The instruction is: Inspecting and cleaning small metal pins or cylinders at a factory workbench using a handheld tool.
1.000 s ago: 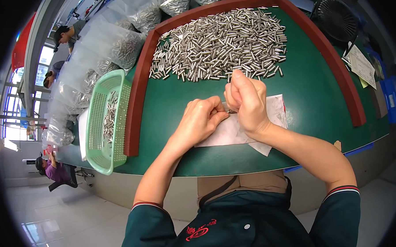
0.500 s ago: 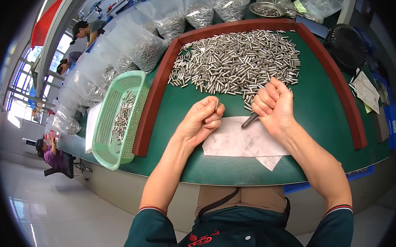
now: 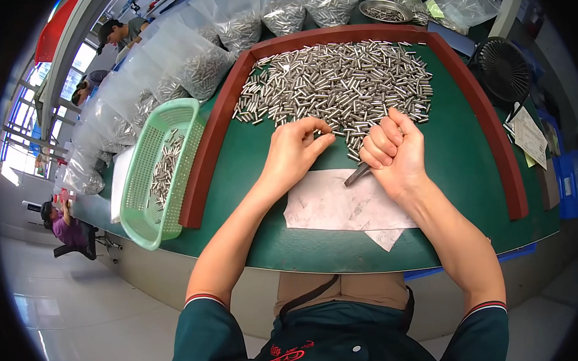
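Observation:
My left hand (image 3: 294, 149) is at the near edge of a heap of short metal pins (image 3: 343, 81), palm down. Its thumb and forefinger are stretched towards the pins with a gap between their tips, and I see nothing between them. The other fingers are partly hidden behind the hand. My right hand (image 3: 394, 151) is closed in a fist round a dark flat metal bar (image 3: 357, 173), whose end sticks out below the fingers. Under the hands lies a smudged pale pink cloth (image 3: 322, 205) on the green tabletop (image 3: 285, 245).
A dark red raised border (image 3: 219, 129) frames the heap on three sides. Left of it stands a green perforated basket (image 3: 132, 200) with pins inside. Clear bags of pins (image 3: 203, 68) line the back left. A metal dish (image 3: 385, 12) and a black fan (image 3: 503, 68) stand beyond the border.
My left hand has moved away from me to the heap, and its thumb and forefinger have parted. The small pin it pinched before no longer shows. My right hand keeps its fist on the bar.

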### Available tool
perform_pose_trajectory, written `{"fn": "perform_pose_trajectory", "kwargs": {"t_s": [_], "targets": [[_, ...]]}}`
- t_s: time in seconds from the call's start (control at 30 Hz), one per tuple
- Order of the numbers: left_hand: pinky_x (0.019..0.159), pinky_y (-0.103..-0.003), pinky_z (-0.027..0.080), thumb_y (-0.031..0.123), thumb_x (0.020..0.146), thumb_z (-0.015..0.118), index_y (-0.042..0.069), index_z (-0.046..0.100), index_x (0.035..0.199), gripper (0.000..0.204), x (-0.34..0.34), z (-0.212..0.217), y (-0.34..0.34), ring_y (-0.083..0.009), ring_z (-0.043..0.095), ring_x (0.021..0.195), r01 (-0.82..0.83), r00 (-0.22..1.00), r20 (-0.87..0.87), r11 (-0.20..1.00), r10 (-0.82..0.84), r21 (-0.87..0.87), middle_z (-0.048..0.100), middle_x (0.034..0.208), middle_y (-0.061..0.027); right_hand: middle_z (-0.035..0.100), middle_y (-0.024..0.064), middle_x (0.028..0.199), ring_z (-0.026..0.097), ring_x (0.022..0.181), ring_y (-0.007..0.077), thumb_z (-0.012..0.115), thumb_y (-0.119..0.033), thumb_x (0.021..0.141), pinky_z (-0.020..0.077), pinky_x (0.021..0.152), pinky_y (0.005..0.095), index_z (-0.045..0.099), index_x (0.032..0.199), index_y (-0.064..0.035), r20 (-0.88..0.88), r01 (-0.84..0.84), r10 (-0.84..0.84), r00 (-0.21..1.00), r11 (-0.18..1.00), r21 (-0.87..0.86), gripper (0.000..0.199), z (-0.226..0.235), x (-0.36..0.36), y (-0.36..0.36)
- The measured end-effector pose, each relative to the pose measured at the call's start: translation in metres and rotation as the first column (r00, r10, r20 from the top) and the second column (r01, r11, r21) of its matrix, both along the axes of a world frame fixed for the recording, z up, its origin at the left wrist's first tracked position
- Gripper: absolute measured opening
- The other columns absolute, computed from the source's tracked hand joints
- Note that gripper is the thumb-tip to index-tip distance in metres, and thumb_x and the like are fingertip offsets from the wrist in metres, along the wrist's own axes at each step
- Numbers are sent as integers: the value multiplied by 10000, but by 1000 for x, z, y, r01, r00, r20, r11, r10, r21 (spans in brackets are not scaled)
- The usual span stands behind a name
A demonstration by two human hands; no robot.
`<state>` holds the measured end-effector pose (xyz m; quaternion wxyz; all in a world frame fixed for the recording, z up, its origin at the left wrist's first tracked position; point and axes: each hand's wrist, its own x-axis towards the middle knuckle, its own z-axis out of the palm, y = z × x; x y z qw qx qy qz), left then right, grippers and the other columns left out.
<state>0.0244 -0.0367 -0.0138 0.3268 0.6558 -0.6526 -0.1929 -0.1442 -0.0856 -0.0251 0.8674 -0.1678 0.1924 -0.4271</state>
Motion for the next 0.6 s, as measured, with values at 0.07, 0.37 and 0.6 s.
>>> {"fn": "perform_pose_trajectory", "kwargs": {"t_s": [0.07,0.37,0.6], "targets": [[441,-285,324,95,726,637,12,595,834,142,-3,-11,-2,-119,394,433,38,988,156,993,-20,-112,416,484,-47,190,-28,396,161,353,103,314,-284,888,163,347,261,224,470,-167,-15,0,0,1000,1000,11,444,2,0,1],[441,-194,284,155,848,548,23,517,828,137,4,-8,15,-48,341,494,134,651,-759,986,-10,101,462,647,6,195,-27,395,160,354,103,310,-276,884,167,352,263,222,470,-165,-16,-9,10,1000,1000,25,437,2,-2,2],[433,-160,234,175,845,557,45,515,852,136,5,4,28,-12,298,480,403,383,-910,858,159,320,494,659,-2,206,-27,399,163,353,94,304,-274,896,171,354,257,222,474,-162,-32,63,-66,997,995,-73,444,10,-1,9]]}}
